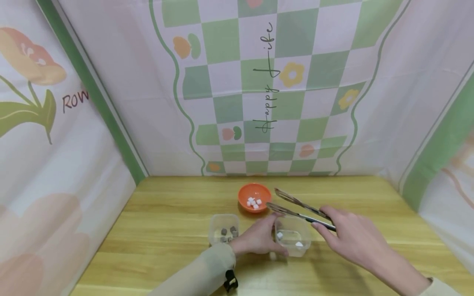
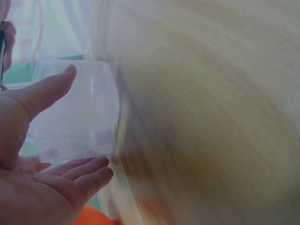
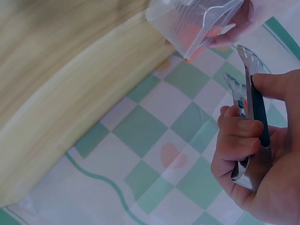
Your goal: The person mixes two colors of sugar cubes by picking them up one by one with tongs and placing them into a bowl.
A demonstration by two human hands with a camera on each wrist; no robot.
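Our left hand (image 1: pixel 259 237) grips the right-hand clear box (image 1: pixel 304 232) by its left side, bottom center-right of the head frame: thumb on the near edge, fingers on the far edge. We see two white cubes (image 1: pixel 298 245) in that box. Our right hand (image 1: pixel 352 234), lower right, holds the metal tongs (image 1: pixel 301 216), fingers curled round the dark grips; tong arms spread, nothing between them. Lower tong tip overlaps the right rim of the orange bowl (image 1: pixel 244 192) in the head view; we can't tell if it touches. Bowl sits lower center with a cluster of white cubes (image 1: pixel 253 202) in it. Left-hand clear box (image 1: pixel 222 220), left of our left hand, has several dark cubes (image 1: pixel 224 232). All on the wooden table (image 1: pixel 166 222). Behind it, upper center, we have a green-and-white checked backdrop (image 1: pixel 221 39).
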